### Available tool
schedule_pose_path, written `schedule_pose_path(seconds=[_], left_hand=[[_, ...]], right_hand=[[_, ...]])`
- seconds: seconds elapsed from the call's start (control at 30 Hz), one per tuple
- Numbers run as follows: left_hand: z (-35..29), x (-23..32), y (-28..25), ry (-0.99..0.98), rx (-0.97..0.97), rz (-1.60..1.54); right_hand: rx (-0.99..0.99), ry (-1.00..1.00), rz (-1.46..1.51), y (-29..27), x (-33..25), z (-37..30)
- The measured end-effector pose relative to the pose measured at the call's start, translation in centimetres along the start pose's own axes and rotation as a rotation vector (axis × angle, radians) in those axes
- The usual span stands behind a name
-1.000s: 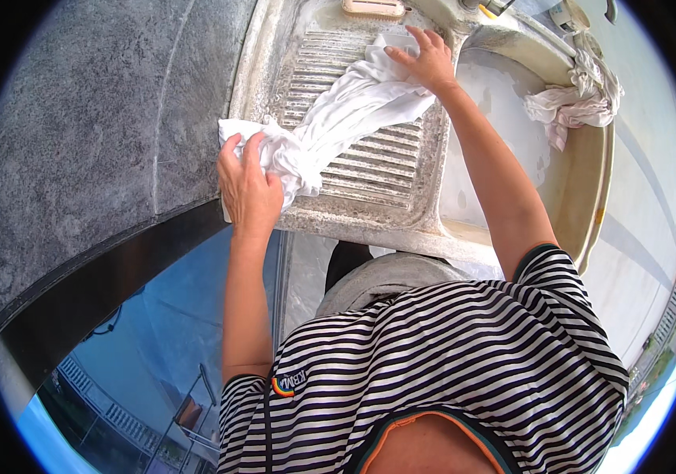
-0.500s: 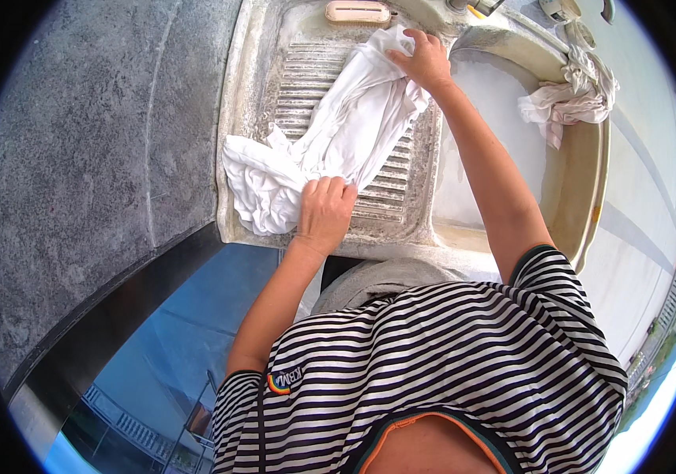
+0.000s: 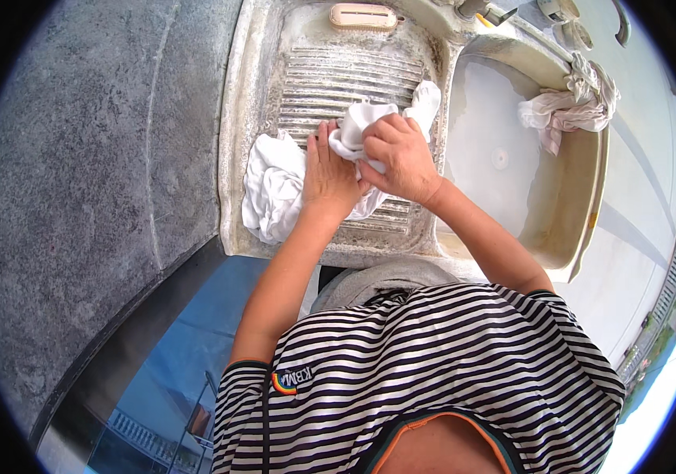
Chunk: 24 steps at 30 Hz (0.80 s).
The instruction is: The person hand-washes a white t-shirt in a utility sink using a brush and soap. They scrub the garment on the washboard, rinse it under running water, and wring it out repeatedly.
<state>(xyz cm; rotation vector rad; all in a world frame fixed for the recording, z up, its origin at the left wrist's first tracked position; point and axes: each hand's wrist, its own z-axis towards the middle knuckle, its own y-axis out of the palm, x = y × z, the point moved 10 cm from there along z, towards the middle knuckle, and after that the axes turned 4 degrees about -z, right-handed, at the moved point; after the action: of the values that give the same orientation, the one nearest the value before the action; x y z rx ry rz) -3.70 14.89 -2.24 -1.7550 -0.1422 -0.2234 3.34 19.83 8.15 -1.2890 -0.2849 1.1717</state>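
A mottled dark-grey, stone-like countertop [image 3: 77, 158] fills the left, a bluish surface [image 3: 196, 328] below. Rightward, a pale, smooth expanse [image 3: 644, 197] runs toward a pale, slatted balustrade [image 3: 666, 291] in bright daylight.

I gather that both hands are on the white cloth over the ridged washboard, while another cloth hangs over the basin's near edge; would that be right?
Not quite: the head view shows the other cloth hanging over the far right corner of the basin. The left hand and right hand are indeed on the white cloth over the ridged washboard.
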Motion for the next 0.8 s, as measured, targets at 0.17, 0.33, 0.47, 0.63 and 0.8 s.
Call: schedule_pose_path(seconds=[0.17,0.33,0.47,0.63,0.8], left_hand=[[2.2,1.4,0.1,-0.008,-0.085,-0.005],[3.0,1.9,-0.2,0.026,-0.026,-0.086],[3.9,0.3,-0.9,-0.081,-0.062,-0.183],[3.4,-0.2,1.5,-0.081,-0.095,0.055],[4.6,0.3,0.2,-0.071,-0.035,-0.16]], right_hand=[[0.225,0.206,-0.103,5.1,7.1,4.4],[0.306,0.345,-0.332,5.7,14.2,10.1],[-0.253,0.383,-0.053,7.0,11.2,5.7],[0.123,0.115,-0.044,0.7,-0.2,-3.1],[0.277,0.414,-0.307,5.5,11.1,5.3]])
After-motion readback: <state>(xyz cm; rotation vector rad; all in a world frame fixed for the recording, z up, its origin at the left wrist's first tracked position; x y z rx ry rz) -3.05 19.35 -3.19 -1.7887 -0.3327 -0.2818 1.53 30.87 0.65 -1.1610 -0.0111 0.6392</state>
